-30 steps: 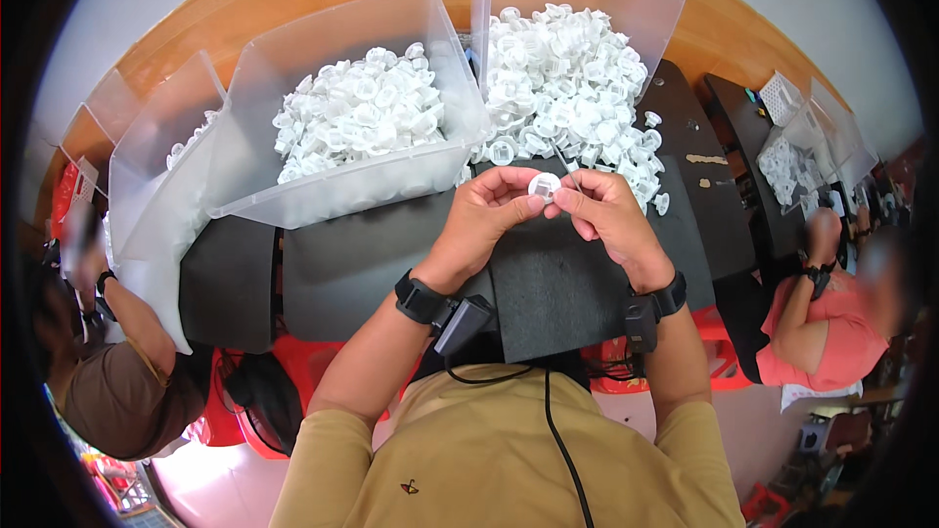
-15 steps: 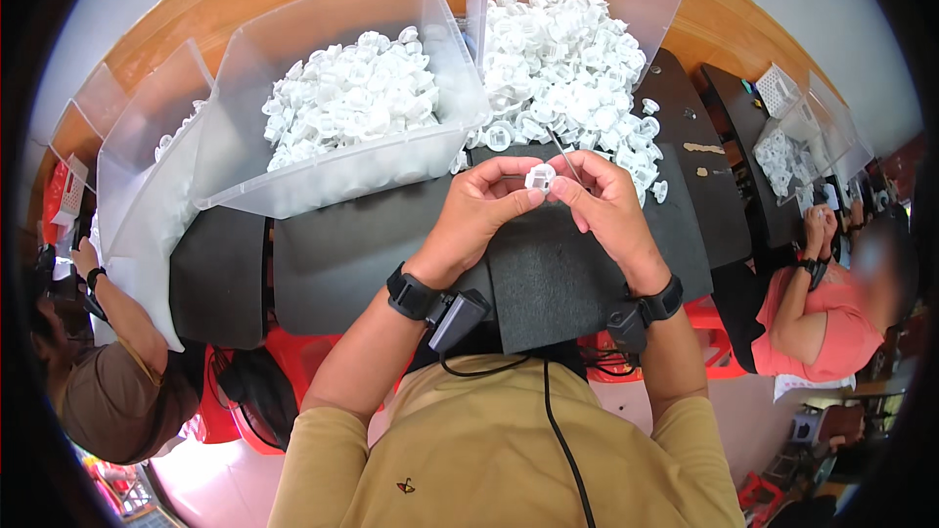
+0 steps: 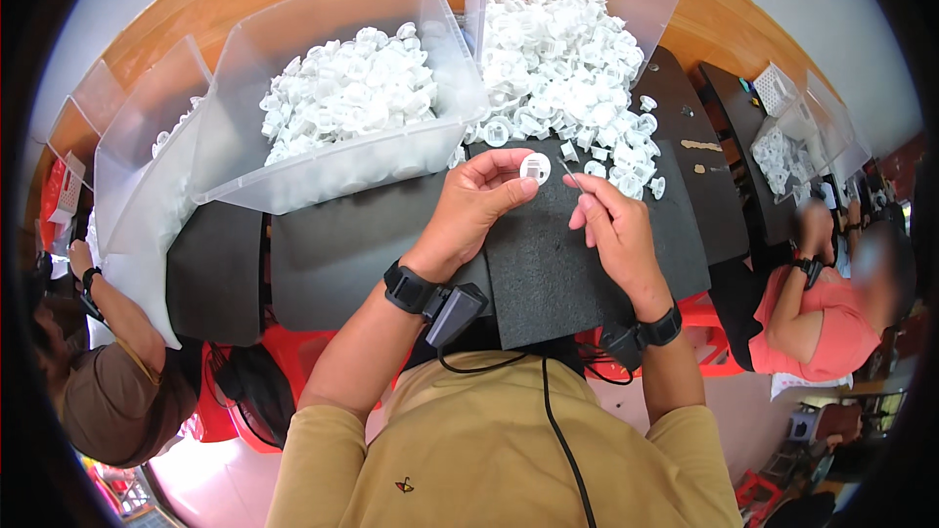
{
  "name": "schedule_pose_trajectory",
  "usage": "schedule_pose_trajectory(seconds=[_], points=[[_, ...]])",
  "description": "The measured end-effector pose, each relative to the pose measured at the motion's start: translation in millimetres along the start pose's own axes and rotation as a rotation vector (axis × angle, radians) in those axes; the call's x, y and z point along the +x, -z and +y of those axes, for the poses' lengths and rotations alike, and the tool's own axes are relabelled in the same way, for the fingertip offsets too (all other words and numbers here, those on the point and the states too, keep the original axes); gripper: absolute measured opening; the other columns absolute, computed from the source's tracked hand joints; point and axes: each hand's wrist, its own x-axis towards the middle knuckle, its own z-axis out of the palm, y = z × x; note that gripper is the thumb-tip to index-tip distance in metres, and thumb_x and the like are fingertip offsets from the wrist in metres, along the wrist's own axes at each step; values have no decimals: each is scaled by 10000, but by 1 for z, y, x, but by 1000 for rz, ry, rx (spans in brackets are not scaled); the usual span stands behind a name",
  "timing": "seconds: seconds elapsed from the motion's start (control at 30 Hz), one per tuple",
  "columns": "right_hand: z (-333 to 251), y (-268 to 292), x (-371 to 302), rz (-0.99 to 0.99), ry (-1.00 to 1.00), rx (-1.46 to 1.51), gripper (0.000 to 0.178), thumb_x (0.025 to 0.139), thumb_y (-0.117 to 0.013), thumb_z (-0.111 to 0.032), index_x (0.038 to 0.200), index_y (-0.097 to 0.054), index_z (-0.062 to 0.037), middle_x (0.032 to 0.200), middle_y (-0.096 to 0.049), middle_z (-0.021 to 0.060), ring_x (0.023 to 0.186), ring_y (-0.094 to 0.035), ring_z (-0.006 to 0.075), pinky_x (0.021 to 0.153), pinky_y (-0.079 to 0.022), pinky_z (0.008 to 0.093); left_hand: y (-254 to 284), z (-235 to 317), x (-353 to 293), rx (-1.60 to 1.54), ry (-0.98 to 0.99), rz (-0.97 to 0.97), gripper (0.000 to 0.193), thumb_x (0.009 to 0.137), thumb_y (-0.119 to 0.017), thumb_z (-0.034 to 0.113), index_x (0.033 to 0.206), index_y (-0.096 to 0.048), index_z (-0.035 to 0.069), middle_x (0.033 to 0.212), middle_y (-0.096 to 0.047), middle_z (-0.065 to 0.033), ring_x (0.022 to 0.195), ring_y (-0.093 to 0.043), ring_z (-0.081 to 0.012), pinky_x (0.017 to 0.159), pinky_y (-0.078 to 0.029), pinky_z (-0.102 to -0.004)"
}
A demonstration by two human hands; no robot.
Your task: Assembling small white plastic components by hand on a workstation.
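My left hand [image 3: 474, 205] pinches a small round white plastic part [image 3: 535, 168] between thumb and fingertips, its disc face with a rectangular opening turned toward me. A short way to the right, my right hand [image 3: 616, 225] has its fingers closed on a thin metal tool [image 3: 571, 175] that looks like a pick. The tool points up and left, its tip apart from the part in my left hand. Both hands are above a dark foam mat [image 3: 587, 274]. Just beyond them lies a heap of similar white parts [image 3: 562, 59], spilling from a tipped clear bin.
Left of the heap stands a translucent bin [image 3: 323, 171] filled with white parts. A few loose parts [image 3: 648, 104] lie right of the heap on the dark table [image 3: 675, 88]. Co-workers sit at left and right; a white basket [image 3: 777, 90] stands far right.
My hands have drawn apart, the right one moving right and slightly down with the tool. In my left hand, the white part has turned so its disc face shows.
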Motion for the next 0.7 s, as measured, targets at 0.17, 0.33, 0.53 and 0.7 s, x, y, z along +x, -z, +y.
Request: schedule_pose_trajectory(seconds=[0.17, 0.33, 0.53, 0.7], points=[[-1, -5, -8, 32, 36, -44, 328, 914, -519, -17, 1219, -630, -65, 739, -659, 81, 588, -593, 116, 589, -478, 255, 0, -1, -1, 35, -4, -8, 323, 866, -685, 30, 1177, -600, 20, 1117, -639, -61, 1009, -611, -114, 884, -516, -251], [-2, -4, -9, 29, 82, -85, 363, 895, -527, 6, 1232, -628, -83, 785, -680, 117, 677, -653, 157, 655, -506, 271, 0, -3, 1, 39, -25, 3, 336, 842, -707, 22, 1166, -619, 12, 1068, -663, -56, 954, -615, -96, 844, -502, -236], [-6, -6, -9, 22, 62, -87, 354, 896, -531, 3, 1218, -640, -93, 786, -685, 116, 678, -657, 153, 652, -504, 267, 2, -3, 1, 59, -14, -30, 322, 862, -681, 10, 1175, -603, 18, 1112, -644, -66, 1002, -612, -111, 876, -515, -246], [-1, -8, -8, 90, 100, -121, 344, 876, -555, 0, 1183, -665, -108, 801, -695, 110, 697, -675, 167, 655, -513, 279, 2, -3, 0, 59, -1, -25, 324, 863, -681, 12, 1177, -601, 17, 1111, -644, -67, 998, -615, -115, 872, -519, -249]])
